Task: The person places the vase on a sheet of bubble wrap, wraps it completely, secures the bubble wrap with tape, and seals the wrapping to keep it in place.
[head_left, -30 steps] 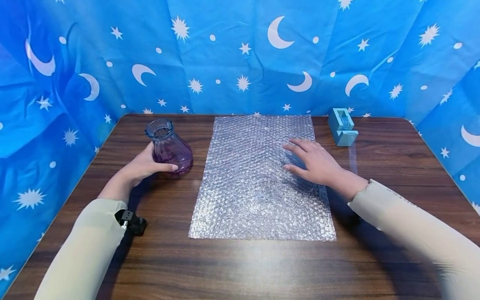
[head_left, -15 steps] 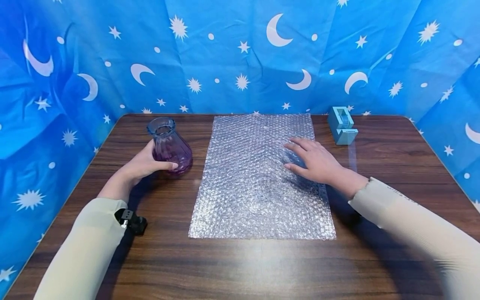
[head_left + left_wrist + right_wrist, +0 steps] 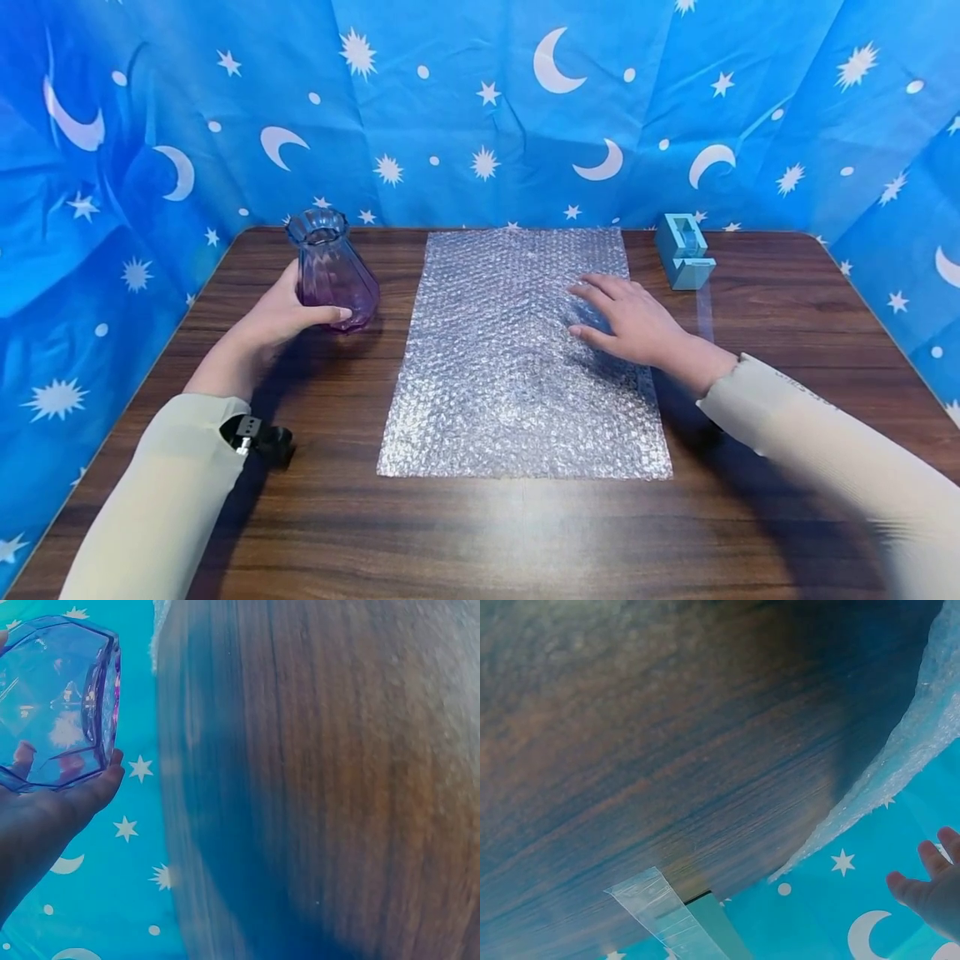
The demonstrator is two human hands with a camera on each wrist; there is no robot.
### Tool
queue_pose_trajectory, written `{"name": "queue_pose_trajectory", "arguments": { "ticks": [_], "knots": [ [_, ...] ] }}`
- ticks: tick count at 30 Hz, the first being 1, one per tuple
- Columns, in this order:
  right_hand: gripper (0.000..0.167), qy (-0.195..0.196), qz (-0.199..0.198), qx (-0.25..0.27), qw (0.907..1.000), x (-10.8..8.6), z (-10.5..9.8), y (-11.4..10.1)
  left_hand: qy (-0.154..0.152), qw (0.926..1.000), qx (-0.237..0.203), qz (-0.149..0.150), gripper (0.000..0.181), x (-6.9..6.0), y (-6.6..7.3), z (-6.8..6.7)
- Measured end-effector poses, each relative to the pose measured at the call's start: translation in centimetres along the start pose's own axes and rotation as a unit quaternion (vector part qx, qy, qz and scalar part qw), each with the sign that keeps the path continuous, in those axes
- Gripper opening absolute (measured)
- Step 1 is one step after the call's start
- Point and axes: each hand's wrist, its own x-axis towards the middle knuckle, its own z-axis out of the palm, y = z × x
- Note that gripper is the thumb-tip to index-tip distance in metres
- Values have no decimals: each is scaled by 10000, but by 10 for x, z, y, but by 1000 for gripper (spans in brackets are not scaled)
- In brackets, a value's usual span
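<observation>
- Blue-to-purple glass vase (image 3: 341,279), left of frame, clear of the table (image 3: 487,542); left hand (image 3: 273,317) grips its wide lower body, thumb across front, likely for a steadier hold
- Bubble wrap sheet (image 3: 510,400), centre, spread flat, presumably for full access
- Right hand (image 3: 637,321), right of centre, fingers loosely spread, holds nothing, hovers over sheet, maybe ready to steady it
- Teal tape dispenser (image 3: 684,254), upper right; tape strip (image 3: 704,312) pulled out, probably for easy grabbing

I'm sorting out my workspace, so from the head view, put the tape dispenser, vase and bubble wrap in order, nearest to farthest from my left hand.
From your left hand:
1. Vase: held in that hand, on the left.
2. Bubble wrap: spread out in the middle.
3. Tape dispenser: toward the back right, beyond the wrap.
</observation>
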Motion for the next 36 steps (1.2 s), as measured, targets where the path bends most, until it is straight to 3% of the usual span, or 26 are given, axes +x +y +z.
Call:
{"name": "queue_pose_trajectory", "arguments": {
  "ticks": [6, 16, 27, 36],
  "knots": [
    [66, 14, 30, 22, 10000, -1, 1, 1, 170, 9994, -109, 293, 93, -2, 4, 1],
    [64, 103, -29, 48, 9999, -2, -1, 3, 5, 9998, 196, 105, 103, 4, 8, 2],
    [64, 87, 13, 98, 9999, -1, -8, 2, 59, 9979, 608, 234, 103, 4, 21, 7],
    [68, 150, 76, 200, 9997, 5, -27, -5, 29, 9959, 849, 310, 104, 2, 32, 13]
  ]
}}
